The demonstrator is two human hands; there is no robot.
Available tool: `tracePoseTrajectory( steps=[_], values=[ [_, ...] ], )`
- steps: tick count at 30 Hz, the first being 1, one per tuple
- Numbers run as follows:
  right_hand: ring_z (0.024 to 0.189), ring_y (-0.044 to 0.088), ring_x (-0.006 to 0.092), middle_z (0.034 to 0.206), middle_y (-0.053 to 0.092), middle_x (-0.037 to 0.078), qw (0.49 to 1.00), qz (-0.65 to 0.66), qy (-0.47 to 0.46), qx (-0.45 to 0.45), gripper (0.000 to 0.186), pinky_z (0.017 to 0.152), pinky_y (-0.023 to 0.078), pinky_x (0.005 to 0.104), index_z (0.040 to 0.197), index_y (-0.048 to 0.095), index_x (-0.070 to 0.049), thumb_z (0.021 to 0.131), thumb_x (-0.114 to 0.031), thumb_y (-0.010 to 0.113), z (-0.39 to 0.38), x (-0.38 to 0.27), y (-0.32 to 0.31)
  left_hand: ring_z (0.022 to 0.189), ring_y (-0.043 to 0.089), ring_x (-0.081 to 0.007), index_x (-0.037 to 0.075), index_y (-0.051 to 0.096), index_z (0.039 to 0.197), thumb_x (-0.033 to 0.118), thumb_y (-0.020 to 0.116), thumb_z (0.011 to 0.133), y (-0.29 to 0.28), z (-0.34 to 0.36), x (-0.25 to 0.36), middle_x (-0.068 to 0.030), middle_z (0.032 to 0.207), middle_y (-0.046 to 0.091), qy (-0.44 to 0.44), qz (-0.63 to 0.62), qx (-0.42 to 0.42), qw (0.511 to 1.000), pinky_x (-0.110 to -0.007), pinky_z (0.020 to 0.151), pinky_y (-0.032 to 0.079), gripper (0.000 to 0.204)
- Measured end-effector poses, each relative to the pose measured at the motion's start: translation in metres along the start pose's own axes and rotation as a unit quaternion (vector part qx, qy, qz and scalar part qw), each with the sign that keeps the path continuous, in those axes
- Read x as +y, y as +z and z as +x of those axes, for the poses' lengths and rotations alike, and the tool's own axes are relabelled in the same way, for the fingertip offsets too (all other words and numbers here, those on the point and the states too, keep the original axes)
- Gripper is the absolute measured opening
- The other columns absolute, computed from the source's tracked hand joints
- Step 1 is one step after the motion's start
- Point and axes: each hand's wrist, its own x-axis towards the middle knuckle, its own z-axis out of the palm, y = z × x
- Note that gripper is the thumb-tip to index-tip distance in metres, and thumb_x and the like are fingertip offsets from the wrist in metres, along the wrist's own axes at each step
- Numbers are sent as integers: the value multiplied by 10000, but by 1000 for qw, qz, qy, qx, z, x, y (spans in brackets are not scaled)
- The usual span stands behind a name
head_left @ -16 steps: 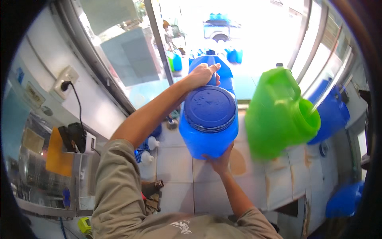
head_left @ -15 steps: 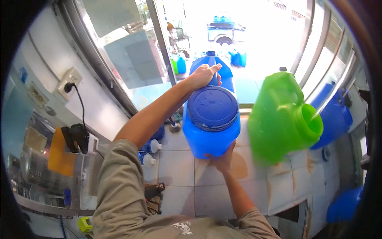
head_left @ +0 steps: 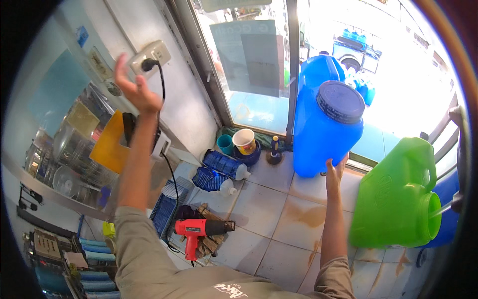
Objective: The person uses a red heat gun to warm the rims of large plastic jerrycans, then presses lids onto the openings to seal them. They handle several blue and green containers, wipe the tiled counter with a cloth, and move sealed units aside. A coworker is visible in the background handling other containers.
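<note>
A large blue water jug [head_left: 318,134] with a round dark blue lid [head_left: 341,97] is near the doorway. At its lower front edge is my right hand [head_left: 336,174], its fingers curled against the base. Raised at the left, my left hand [head_left: 139,94] holds nothing and its fingers are spread. It appears just below a wall socket [head_left: 160,52] with a black plug [head_left: 149,64] in it; I cannot tell whether it touches them. A red heat gun [head_left: 191,228] lies on wooden pieces on the white tiled surface, its nozzle pointing right.
To the right stands a green jug [head_left: 391,199] with an open side mouth, before another blue jug. Two blue-wrapped bottles [head_left: 214,180], a white tub [head_left: 244,141] and a blue basket [head_left: 167,212] sit at left. A black cord [head_left: 175,199] hangs near the heat gun.
My left hand has let go of the blue jug's handle and moved left to the wall socket. My right hand stays at the jug's base. The view has swung left, bringing the heat gun into sight.
</note>
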Motion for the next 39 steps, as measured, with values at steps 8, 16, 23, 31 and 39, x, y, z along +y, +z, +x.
tracePoseTrajectory(
  steps=[8, 16, 23, 31, 39],
  values=[
    [917, 601, 141, 1073, 607, 23, 980, 165, 44, -106, 792, 733, 501, 279, 1464, 461, -37, 985, -657, 572, 92, 93, -70, 1544, 155, -397, -30, 128, 1566, 466, 666, 965, -32, -30, -106, -275, 1663, 115, 97, -12, -156, 983, -525, 1261, 160, 947],
    [1236, 563, 260, 1407, 573, 151, 947, 234, 178, -127, 815, 1077, 450, 412, 1542, 383, -15, 1052, -666, 363, 207, 129, -50, 1511, 215, -390, 16, 74, 1543, 444, 646, 996, -40, -29, -110, -263, 1630, 156, 108, 73, -199, 971, -562, 1253, 192, 900],
    [1091, 553, 172, 1163, 628, 70, 944, 201, 167, -202, 595, 956, 461, 335, 1316, 566, -28, 1100, -553, 390, 259, 143, 67, 1495, 228, -387, 62, 47, 1535, 404, 658, 995, -40, -24, -105, -267, 1633, 109, 156, 102, -245, 951, -547, 1257, 202, 884],
    [1441, 378, 275, 1600, 372, 171, 948, 83, 101, -291, 1002, 1219, 272, 377, 1635, 156, 7, 986, -624, 587, 219, 105, 187, 1418, 315, -378, 83, 135, 1476, 211, 829, 873, -38, -26, -104, -238, 1599, 180, 148, 134, -234, 951, -532, 1256, 269, 929],
    [1343, 507, 220, 1457, 536, 88, 735, 258, 137, -611, 532, 1134, 408, 402, 1502, 441, -68, 1048, -314, 569, 236, 112, 256, 1413, 324, -390, 75, 114, 1466, 222, 947, 748, -30, -27, -92, -256, 1555, 216, 151, 183, -224, 945, -517, 1250, 317, 1110]
  ],
)
